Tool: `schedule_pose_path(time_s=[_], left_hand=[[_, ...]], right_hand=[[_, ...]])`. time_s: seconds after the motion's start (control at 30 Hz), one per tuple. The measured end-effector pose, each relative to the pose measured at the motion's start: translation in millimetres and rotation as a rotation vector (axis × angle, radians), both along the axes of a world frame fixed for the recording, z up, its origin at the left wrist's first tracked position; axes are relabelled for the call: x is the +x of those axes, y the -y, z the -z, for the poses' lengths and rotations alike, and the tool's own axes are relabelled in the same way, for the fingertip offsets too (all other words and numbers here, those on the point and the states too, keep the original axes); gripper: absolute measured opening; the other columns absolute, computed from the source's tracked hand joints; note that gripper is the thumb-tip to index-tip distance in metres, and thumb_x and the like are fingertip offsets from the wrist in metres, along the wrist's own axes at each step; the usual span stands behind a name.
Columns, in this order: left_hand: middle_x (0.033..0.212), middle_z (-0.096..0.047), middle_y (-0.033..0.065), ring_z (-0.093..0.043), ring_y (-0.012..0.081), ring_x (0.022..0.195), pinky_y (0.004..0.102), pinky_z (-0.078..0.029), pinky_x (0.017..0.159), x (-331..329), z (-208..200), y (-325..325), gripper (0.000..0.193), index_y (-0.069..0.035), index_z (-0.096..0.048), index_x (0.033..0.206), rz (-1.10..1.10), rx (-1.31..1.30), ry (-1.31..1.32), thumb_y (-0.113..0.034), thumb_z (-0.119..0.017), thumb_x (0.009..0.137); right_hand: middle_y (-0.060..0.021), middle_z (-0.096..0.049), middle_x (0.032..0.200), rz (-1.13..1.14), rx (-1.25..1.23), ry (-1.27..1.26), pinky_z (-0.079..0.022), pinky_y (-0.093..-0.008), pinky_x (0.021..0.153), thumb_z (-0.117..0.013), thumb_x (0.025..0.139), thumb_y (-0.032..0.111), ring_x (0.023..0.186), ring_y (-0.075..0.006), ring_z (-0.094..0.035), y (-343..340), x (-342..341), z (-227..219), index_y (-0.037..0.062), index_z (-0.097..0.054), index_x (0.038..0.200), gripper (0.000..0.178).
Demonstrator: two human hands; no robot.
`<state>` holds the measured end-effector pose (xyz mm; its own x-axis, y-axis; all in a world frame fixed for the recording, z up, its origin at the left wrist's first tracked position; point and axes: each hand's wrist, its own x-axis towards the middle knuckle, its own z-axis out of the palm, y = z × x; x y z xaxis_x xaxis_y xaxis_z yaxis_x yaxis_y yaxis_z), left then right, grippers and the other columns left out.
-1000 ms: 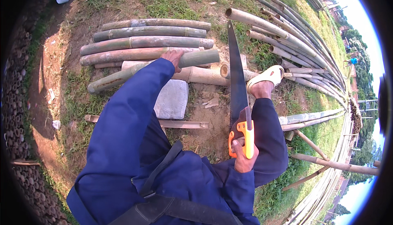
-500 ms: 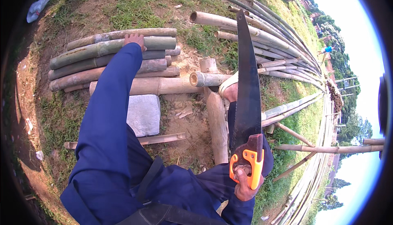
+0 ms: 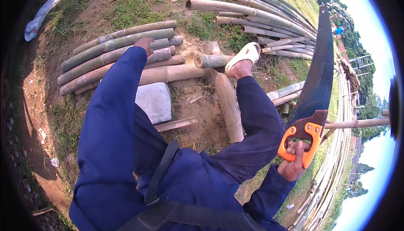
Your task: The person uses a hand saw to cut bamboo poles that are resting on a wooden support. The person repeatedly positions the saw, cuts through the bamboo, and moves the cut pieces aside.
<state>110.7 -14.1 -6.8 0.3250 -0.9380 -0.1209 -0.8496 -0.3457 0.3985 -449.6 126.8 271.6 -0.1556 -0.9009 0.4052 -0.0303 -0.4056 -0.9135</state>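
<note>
My right hand [image 3: 293,163] is closed round the orange handle of a handsaw [image 3: 313,77]. Its dark, toothed blade points up and away, off to the right of my raised leg. My left hand [image 3: 145,46] reaches over a stack of cut bamboo lengths [image 3: 118,39] and lies against one of the upper pieces, its fingers partly shown and bent slightly down. A short-ended bamboo pole [image 3: 212,61] rests across a thicker bamboo post [image 3: 227,105]. My foot in a cream clog [image 3: 248,56] presses on that pole.
Long bamboo poles [image 3: 252,14] lie stacked at the far right. A pale stone block [image 3: 153,102] and a split bamboo strip [image 3: 176,124] are on the ground before me. A horizontal pole [image 3: 357,123] stands out at right. A whitish plastic bag [image 3: 42,16] lies far left.
The saw has swung right, away from the held-down pole, with my right hand. My left hand has shifted from the green length to just below it. The view has tilted a little.
</note>
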Motion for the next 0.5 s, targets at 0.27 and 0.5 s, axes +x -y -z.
schedule_pose_path(time_s=[0.27,0.5], left_hand=[[0.081,-0.074,0.0082,-0.072,0.0206,0.08,0.0386,-0.057,0.077,-63.5,-93.5,-36.4,0.03,-0.006,-0.073,0.116,-0.003,0.035,-0.294,-0.018,-0.069,0.089],[0.114,-0.073,0.0166,-0.068,0.0319,0.111,0.0418,-0.054,0.099,-94.7,-118.9,-27.1,0.036,-0.012,-0.072,0.124,0.147,-0.322,-0.133,-0.019,-0.071,0.089]], right_hand=[[0.0005,-0.046,0.07,0.203,-0.12,0.13,-0.045,-0.0285,0.07,-0.064,0.1,0.008,0.066,-0.0115,-0.048,-54.9,-112.1,-33.8,0.0069,-0.057,0.094,0.01],[0.0001,-0.047,0.066,0.385,-0.169,0.1,-0.045,-0.0283,0.062,-0.065,0.1,0.007,0.058,-0.0107,-0.047,-69.3,-147.1,-39.9,0.0057,-0.058,0.091,0.011]])
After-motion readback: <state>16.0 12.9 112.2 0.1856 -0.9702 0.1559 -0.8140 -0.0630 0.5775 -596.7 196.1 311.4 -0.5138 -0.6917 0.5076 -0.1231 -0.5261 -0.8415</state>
